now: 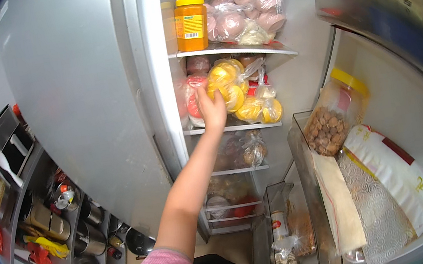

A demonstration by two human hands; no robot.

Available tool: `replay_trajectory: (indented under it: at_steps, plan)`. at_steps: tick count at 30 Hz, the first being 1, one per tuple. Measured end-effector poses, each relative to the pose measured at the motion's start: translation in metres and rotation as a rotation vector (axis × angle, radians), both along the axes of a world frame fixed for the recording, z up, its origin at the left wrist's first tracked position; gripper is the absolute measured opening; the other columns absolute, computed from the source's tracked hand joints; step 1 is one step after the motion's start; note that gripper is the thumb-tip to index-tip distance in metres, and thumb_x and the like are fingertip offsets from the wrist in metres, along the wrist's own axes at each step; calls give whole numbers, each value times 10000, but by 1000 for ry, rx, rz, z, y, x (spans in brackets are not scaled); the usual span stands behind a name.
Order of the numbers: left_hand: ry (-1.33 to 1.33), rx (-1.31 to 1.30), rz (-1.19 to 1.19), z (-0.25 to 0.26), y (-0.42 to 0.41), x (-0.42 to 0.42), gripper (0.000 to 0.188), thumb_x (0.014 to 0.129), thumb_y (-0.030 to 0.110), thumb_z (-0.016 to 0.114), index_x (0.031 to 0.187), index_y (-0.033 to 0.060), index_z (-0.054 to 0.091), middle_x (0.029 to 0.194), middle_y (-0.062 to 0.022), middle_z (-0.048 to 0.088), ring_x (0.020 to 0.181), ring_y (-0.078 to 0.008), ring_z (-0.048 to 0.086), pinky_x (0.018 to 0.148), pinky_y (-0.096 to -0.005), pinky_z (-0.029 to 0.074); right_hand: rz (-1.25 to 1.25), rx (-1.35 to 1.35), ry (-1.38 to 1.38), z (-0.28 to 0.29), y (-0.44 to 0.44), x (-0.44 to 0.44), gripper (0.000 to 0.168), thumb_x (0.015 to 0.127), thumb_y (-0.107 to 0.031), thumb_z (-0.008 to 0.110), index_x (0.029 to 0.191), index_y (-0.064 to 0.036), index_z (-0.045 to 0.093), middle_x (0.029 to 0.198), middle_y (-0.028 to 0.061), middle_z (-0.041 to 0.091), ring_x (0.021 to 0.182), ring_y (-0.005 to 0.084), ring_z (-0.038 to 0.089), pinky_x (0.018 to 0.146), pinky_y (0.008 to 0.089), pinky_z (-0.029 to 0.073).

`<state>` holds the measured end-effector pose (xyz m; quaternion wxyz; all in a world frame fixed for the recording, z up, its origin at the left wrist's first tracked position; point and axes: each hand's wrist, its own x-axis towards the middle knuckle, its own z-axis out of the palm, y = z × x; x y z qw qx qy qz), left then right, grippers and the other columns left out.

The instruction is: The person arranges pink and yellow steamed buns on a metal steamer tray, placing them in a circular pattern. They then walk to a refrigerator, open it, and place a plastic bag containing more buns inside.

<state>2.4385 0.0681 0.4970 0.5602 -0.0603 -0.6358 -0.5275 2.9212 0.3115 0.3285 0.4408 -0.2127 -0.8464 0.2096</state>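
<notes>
My left hand (213,109) reaches into the open refrigerator at the middle shelf. Its fingers and thumb are at the left side of a clear plastic bag of yellow round items (234,96), which look like lids or lidded tubs. Whether the fingers grip this bag or only touch it cannot be made out. Just left of the hand sits a bag with red and white contents (193,104). A smaller knotted bag of yellow items (250,110) lies at the shelf's front right. My right hand is out of view.
On the upper shelf (236,49) stand a yellow-lidded jar (191,32) and bagged pink round items (230,24). Drawers (239,205) lie below. The open door at right holds a jar of brown nuts (326,129) and a white package (397,178). A grey rack (41,157) with pots stands left.
</notes>
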Motion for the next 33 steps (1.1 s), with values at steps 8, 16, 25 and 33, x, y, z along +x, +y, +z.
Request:
replay_trajectory:
  at_steps: [8, 16, 25, 33]
  plan:
    - [-483, -203, 207, 82, -41, -162, 428, 806, 359, 485, 1123, 77, 533, 1213, -183, 482, 1138, -319, 447, 928, -412, 374, -412, -51, -31, -65, -15, -7, 450, 778, -184, 662, 1089, 85, 479, 1076, 280, 499, 982, 418, 485, 869, 462, 396]
    - [-350, -332, 231, 80, -75, -234, 597, 794, 506, 469, 1247, 118, 446, 1280, -134, 450, 1207, -301, 390, 996, -398, 305, -432, -51, 42, -43, -27, -51, 435, 782, -178, 655, 1084, 83, 482, 1067, 277, 503, 970, 414, 489, 858, 455, 402]
    - [-429, -365, 246, 76, -86, -251, 619, 788, 522, 473, 1257, 119, 436, 1290, -129, 441, 1215, -300, 381, 1004, -395, 296, -432, -55, 50, -37, -30, -74, 418, 787, -172, 647, 1079, 80, 486, 1057, 274, 507, 957, 408, 495, 845, 447, 408]
    - [-388, -385, 212, 71, -65, -251, 639, 783, 536, 476, 1266, 121, 427, 1299, -125, 433, 1222, -299, 373, 1011, -392, 287, -436, -59, 63, -36, -27, -74, 403, 791, -166, 640, 1074, 78, 488, 1048, 272, 511, 945, 403, 500, 835, 441, 414]
